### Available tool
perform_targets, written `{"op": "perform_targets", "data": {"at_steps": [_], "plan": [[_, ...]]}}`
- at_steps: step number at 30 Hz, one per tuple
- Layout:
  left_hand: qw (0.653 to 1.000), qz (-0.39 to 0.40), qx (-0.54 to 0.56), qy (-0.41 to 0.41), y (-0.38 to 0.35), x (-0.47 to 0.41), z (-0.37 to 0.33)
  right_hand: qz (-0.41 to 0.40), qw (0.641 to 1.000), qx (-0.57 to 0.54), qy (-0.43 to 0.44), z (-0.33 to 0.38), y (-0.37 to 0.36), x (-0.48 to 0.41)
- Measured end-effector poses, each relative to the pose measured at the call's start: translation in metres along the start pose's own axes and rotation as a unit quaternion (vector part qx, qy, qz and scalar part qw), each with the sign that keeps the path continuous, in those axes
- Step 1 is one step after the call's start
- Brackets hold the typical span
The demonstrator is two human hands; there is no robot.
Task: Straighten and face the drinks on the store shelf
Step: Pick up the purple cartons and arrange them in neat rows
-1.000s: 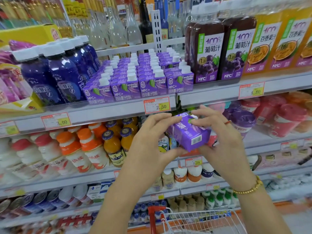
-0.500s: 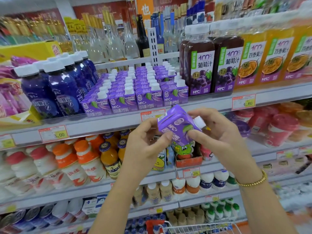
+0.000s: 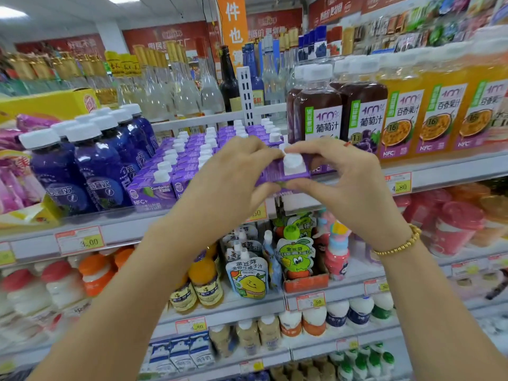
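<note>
Both hands, the left hand (image 3: 231, 171) and the right hand (image 3: 343, 177), pinch one purple carton (image 3: 283, 174) from either side. It hangs just before the shelf (image 3: 123, 229), at the front of the carton rows (image 3: 192, 160), white cap (image 3: 292, 161) facing up, long axis running left-right.

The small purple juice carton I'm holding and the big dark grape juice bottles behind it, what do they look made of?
Small purple juice carton: looks like coated paperboard, matte, with sharp folded edges and a white plastic screw cap. Big dark grape juice bottles: probably clear plastic, glossy, juice showing through above the printed labels, white caps; glass can't be ruled out.
</note>
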State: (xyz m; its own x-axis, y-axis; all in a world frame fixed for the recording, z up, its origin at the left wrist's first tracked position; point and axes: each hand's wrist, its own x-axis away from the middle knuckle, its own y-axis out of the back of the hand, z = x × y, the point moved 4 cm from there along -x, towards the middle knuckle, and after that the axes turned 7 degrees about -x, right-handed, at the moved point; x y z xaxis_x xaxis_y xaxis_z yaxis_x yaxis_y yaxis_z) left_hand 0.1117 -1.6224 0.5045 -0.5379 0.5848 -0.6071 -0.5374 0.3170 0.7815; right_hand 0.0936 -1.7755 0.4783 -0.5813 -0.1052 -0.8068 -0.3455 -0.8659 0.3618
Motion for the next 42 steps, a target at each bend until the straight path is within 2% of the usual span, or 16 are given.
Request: {"op": "perform_targets", "data": {"at_steps": [3,6,9,14,21,34,42], "plan": [[1.0,-0.011,-0.001,0.019,0.004,-0.025,0.019,-0.081,0.995,-0.055,-0.007,-0.008,0.004,-0.004],[0.996,-0.021,0.02,0.08,-0.005,-0.049,0.052,-0.153,0.987,0.025,-0.036,-0.032,0.007,0.006],[0.994,0.015,0.028,0.104,-0.025,-0.073,0.074,-0.121,0.984,0.111,-0.072,-0.066,-0.003,0.02],[0.991,0.084,0.024,0.1,-0.048,-0.102,0.076,-0.059,0.981,0.165,-0.083,-0.086,-0.015,0.026],[0.98,0.175,0.019,0.097,-0.057,-0.12,0.075,-0.064,0.98,0.179,-0.067,-0.086,-0.017,0.027],[0.96,0.257,0.02,0.11,-0.085,-0.122,0.08,-0.083,0.98,0.168,-0.062,-0.088,-0.018,0.029],[0.929,0.354,0.015,0.108,-0.086,-0.128,0.088,-0.08,0.981,0.167,-0.058,-0.087,-0.018,0.029]]}}
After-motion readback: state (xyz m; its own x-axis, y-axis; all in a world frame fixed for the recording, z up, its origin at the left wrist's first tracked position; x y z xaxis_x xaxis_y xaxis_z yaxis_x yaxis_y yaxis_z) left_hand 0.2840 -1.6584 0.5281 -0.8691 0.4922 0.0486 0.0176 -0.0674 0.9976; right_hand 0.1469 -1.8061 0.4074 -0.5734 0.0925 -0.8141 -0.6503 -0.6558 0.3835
